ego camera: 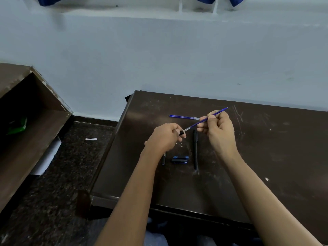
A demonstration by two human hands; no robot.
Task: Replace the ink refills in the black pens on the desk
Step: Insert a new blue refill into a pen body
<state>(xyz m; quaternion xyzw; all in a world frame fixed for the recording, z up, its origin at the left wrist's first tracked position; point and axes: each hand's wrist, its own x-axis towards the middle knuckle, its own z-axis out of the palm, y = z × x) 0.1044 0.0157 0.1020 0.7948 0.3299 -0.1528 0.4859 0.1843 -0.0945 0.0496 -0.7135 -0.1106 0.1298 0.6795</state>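
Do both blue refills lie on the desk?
No, one blue refill lies on the desk, while the right hand pinches the other refill above it, its tip at the black pen part in the left hand.

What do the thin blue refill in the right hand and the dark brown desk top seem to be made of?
The thin blue refill: likely translucent plastic tube with a silvery, probably metal, tip. The dark brown desk top: probably laminated board, semi-glossy; it shows soft glare, pale scratches and scuffs.
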